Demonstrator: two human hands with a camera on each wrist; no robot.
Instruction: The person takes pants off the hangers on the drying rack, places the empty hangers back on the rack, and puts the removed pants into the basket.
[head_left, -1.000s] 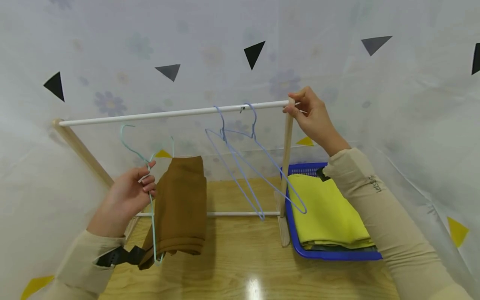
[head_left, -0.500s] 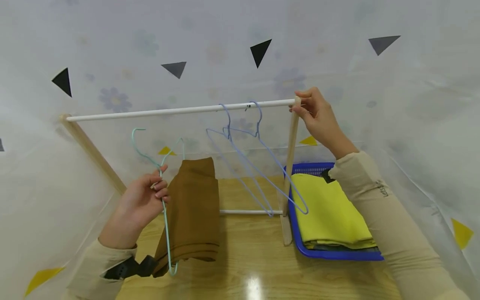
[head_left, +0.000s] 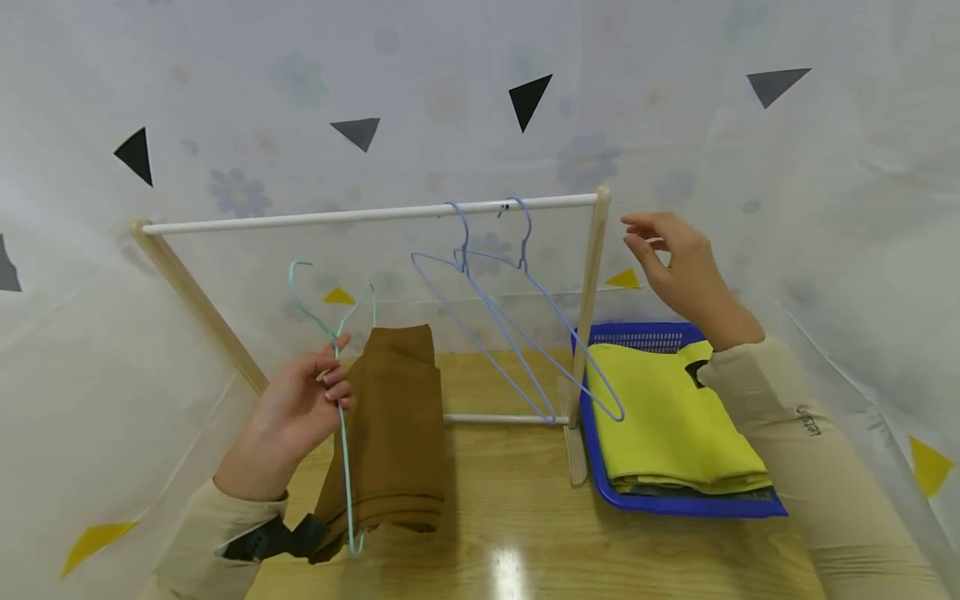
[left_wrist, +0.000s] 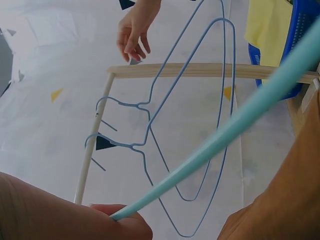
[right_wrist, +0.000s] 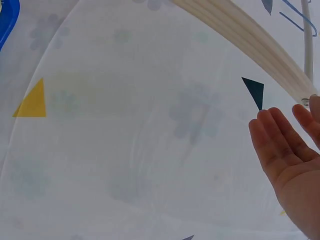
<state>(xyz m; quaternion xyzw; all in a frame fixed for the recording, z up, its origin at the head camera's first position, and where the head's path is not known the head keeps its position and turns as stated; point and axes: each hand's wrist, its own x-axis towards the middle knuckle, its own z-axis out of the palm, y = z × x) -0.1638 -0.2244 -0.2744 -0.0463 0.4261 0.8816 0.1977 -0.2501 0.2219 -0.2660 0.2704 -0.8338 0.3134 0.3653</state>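
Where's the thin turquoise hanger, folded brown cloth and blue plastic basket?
Thin turquoise hanger [left_wrist: 200,156]: left wrist view, its bar.
Folded brown cloth [head_left: 397,433]: head view, its middle.
Blue plastic basket [head_left: 690,504]: head view, front rim.

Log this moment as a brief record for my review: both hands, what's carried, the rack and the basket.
Left hand: grips a mint-green hanger
Carried: folded brown garment, draped on that hanger
Mint-green hanger's hook: not on the white rail
Right hand: holds nothing; beside the rack's right wooden post, not touching it
On rail: two bare blue hangers, near its right end
Right of rack: blue basket holding folded yellow fabric
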